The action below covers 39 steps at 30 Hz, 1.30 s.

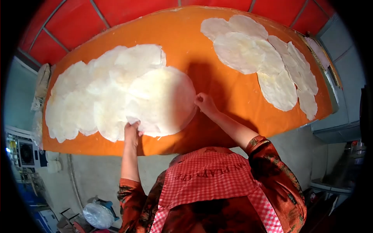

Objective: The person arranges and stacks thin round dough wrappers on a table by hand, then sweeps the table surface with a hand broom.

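- The top pale round sheet point(161, 103) lay left of the middle of the table point(180, 33), between its far and front edges, with its left part over other sheets.
- The left hand point(133, 133) was near the front edge, thumb and fingers pinching the sheet's near left rim.
- The right hand point(205, 103) was around mid-table, thumb and forefinger pressed together on the sheet's right rim; how its other fingers stood, I could not tell.
- A shadow darkened the sheet's right side.
- The left group point(83, 99) of overlapping sheets covered much of the table's left half, running toward the left edge.
- The right group point(243, 52) spread from the far edge to near the front right corner.
- Red tiles point(74, 25) stood beyond the far edge.
- A checked apron point(211, 186) showed at the front edge.
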Tool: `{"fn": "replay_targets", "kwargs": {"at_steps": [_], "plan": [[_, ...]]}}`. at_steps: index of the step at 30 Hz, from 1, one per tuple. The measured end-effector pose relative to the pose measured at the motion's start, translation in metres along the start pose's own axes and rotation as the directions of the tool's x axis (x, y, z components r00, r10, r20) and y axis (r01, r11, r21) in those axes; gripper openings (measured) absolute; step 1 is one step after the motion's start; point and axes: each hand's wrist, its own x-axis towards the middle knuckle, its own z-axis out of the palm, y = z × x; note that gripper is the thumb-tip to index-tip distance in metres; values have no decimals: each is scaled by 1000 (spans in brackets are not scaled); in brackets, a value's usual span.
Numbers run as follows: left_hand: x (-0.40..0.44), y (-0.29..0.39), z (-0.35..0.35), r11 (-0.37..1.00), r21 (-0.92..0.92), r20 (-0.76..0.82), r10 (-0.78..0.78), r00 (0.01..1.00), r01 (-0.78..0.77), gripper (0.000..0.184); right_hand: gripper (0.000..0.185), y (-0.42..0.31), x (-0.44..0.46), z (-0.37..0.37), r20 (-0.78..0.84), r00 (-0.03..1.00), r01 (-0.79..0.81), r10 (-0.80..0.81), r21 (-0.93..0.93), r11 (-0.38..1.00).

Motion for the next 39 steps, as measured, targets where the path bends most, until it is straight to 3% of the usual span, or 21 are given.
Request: {"fn": "replay_targets", "kwargs": {"at_steps": [2,3,6,8,10,12,14,16,17,19,21,25,28,29,30,32,33,34,35,37,39], "plan": [[9,-31,-1,961,276,-120,63,991,-28,34,7,5,-4,-24,55,995,-84,78,99,992],[12,-49,-1,852,480,-178,328,928,-209,39,8,9,-7,-37,85,990,-128,116,144,981],[-3,-67,15,278,883,-98,898,429,-379,45,10,36,-5,-78,57,996,-70,61,174,982],[-48,-39,62,431,792,-163,833,529,-434,40,8,61,6,-116,36,994,-114,108,291,950],[-82,-36,107,457,690,35,754,656,-561,28,6,70,13,-151,-17,982,-163,186,406,899],[-85,-59,149,338,597,322,730,603,-728,18,4,68,26,-195,-168,945,-179,279,448,876],[-91,-80,200,363,498,437,680,589,-788,13,4,72,48,-237,-337,888,-113,312,500,859],[-79,-93,237,151,480,547,719,429,-864,13,4,90,77,-274,-522,801,35,294,531,847],[-77,-94,251,218,508,543,670,507,-833,16,10,103,93,-292,-581,754,-8,306,458,889],[-68,-99,270,66,592,553,692,464,-803,17,25,140,130,-322,-692,653,-113,308,313,943],[-66,-103,283,-81,649,560,724,403,-756,15,12,213,183,-343,-792,585,-112,177,138,984],[-53,-112,282,-125,674,573,711,408,-729,13,9,243,220,-383,-823,526,-130,-214,-327,936],[-53,-110,284,-142,679,584,698,413,-720,15,30,247,243,-395,-643,745,-350,176,-153,924],[-52,-110,285,-138,681,580,701,414,-719,16,23,241,250,-392,-781,468,-399,-413,-604,690],[-50,-111,283,-138,683,581,698,419,-718,16,18,230,255,-390,-423,168,-600,-891,-761,248],[-46,-114,283,-133,685,582,691,429,-716,16,12,202,272,-386,-278,7,-439,-961,-864,247],[-45,-114,284,-147,675,581,709,399,-723,15,9,183,290,-383,-651,250,24,-717,-736,677],[-44,-115,285,-145,673,578,715,393,-726,15,7,161,307,-378,-697,618,307,-365,-213,927],[-43,-117,285,-146,669,577,720,386,-728,15,7,135,316,-369,-392,916,264,-84,431,863],[-41,-117,286,-151,668,577,723,380,-728,15,4,-12,281,-380,-210,969,169,-128,186,968],[-42,-117,286,-148,677,574,719,391,-721,15,4,-63,272,-387,-151,971,234,-186,426,874]]}}
